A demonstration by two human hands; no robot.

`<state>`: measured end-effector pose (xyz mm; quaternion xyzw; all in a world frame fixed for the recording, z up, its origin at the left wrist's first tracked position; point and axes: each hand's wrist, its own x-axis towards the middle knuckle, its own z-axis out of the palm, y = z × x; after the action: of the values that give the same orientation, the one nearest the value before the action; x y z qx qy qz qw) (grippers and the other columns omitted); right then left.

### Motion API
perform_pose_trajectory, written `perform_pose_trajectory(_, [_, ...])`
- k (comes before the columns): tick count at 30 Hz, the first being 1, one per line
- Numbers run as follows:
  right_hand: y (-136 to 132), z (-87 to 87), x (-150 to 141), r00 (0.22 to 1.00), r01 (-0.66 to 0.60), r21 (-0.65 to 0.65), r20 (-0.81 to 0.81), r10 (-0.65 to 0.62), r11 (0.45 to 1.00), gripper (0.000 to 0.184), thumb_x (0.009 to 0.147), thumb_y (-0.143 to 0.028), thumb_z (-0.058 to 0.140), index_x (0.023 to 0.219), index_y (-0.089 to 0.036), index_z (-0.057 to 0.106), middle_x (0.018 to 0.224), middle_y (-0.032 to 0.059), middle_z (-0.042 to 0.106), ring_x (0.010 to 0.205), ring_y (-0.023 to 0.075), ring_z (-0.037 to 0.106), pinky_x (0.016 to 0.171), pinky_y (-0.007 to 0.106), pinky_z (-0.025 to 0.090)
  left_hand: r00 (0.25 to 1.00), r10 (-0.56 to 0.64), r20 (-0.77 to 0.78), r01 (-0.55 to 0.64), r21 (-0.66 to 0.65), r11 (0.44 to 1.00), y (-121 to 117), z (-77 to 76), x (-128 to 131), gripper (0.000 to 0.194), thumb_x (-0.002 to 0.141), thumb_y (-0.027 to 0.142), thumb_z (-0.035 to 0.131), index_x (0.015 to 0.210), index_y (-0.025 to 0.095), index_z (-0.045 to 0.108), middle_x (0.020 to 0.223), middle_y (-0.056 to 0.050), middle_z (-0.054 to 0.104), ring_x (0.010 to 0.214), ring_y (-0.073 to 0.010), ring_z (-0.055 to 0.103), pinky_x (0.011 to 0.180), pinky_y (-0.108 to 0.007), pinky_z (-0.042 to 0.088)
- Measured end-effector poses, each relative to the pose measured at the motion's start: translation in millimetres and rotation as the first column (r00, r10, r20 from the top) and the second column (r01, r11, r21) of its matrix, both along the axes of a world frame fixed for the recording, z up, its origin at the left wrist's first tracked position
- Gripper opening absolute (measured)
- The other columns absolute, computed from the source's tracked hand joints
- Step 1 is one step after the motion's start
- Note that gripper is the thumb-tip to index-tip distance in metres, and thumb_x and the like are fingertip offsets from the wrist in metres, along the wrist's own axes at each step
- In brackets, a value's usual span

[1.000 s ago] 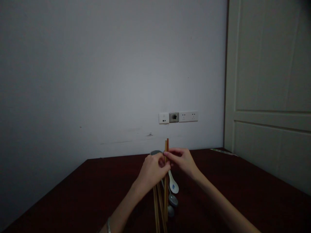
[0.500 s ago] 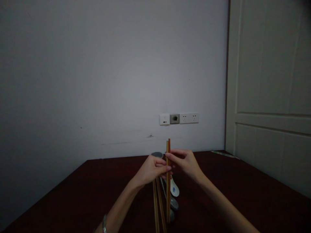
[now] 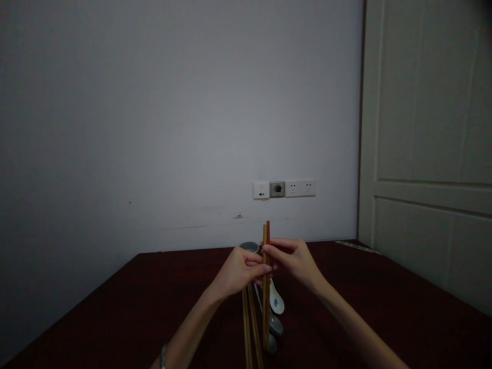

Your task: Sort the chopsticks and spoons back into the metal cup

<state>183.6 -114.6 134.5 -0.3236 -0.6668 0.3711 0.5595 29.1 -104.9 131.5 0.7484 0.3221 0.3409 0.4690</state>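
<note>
Fingers (image 3: 258,269), left hand (image 3: 236,270) + right hand (image 3: 295,258): pinching 2 chopsticks (image 3: 266,305) | left fingers straighter than 1 s ago

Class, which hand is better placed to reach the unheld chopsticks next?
Probably the left hand: it is nearer the unheld chopsticks; the right hand is farther across. Both grip the held chopsticks.

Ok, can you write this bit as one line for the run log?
left hand: pinching two chopsticks | right hand: pinching same pair, higher up | on table: more chopsticks, white spoon, grey spoons
</note>
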Motion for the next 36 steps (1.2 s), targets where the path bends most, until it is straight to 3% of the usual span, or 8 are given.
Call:
perform_pose_trajectory(11, [-1.4,1.2,0.7,0.999,0.006,0.014,0.033,-0.006,1.000,0.030,0.067,-0.042,0.061,0.067,-0.012,0.065,0.051,-0.0015,0.054,0.042,0.0065,0.043,0.040,0.019,0.037,0.996,0.077,0.040,-0.077,0.010,0.997,5.7,-6.6,1.2,0.029,0.060,0.036,0.067,0.059,0.010,0.056,0.058,-0.003,0.061,0.051,-0.0103,0.054,0.049,-0.021,0.040])
perform_pose_trajectory(26, [2.4,-3.0,-1.2,0.998,0.057,-0.022,0.007,-0.057,0.998,0.031,0.066,-0.041,0.063,0.074,-0.011,0.066,0.056,0.0006,0.060,0.041,0.0073,0.046,0.037,0.019,0.038,0.993,0.104,0.053,-0.106,0.034,0.994,8.8,-13.1,7.4,0.035,0.055,0.037,0.070,0.057,0.015,0.043,0.051,0.002,0.053,0.044,-0.0092,0.050,0.043,-0.020,0.037])
perform_pose_trajectory(31, [3.3,-3.7,-0.7,0.998,0.058,-0.007,0.034,-0.058,0.998,0.032,0.067,-0.043,0.061,0.073,-0.011,0.066,0.055,0.0006,0.059,0.042,0.0077,0.046,0.038,0.019,0.036,0.992,0.129,-0.009,-0.128,0.107,0.986,6.4,-9.8,6.1,0.030,0.056,0.037,0.069,0.061,0.013,0.051,0.049,0.004,0.049,0.044,-0.0085,0.048,0.043,-0.019,0.033])
perform_pose_trajectory(36, [4.7,-5.0,-0.8,1.000,0.002,-0.022,0.029,-0.002,1.000,0.033,0.067,-0.043,0.061,0.076,-0.012,0.066,0.057,0.0007,0.059,0.045,0.0077,0.046,0.041,0.019,0.037,0.997,0.027,-0.070,-0.017,0.141,0.990,3.5,-7.7,3.5,0.028,0.063,0.036,0.064,0.073,0.011,0.063,0.058,0.002,0.053,0.053,-0.0085,0.048,0.052,-0.020,0.036])
